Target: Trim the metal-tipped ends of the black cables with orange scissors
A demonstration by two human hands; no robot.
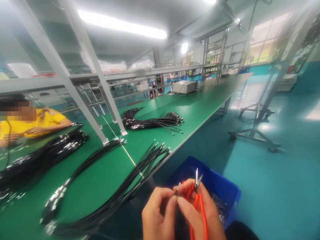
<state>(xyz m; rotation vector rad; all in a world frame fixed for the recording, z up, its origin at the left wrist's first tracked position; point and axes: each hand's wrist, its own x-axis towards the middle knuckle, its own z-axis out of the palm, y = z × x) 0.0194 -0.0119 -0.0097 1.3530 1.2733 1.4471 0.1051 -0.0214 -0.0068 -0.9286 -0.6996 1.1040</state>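
Observation:
My left hand (158,211) is closed in a pinch on the small end of a thin cable (178,189), in front of my body. The thumb and a fingertip of my right hand (213,216) meet the same end from the other side. Also in my right hand are scissors (196,183) with orange-red handles, blades parted and pointing up. Most of the cable is hidden by my fingers. A curved bundle of black cables (100,213) with shiny metal ends lies just left of my hands on the green table (100,180).
A blue bin (233,195) with small pieces inside stands below my right hand. More black cables lie in a bundle (150,123) and a left-hand pile (45,163). Shelf posts (107,83) rise from the table. A person in yellow (50,118) sits across. A wheeled frame (257,133) stands right.

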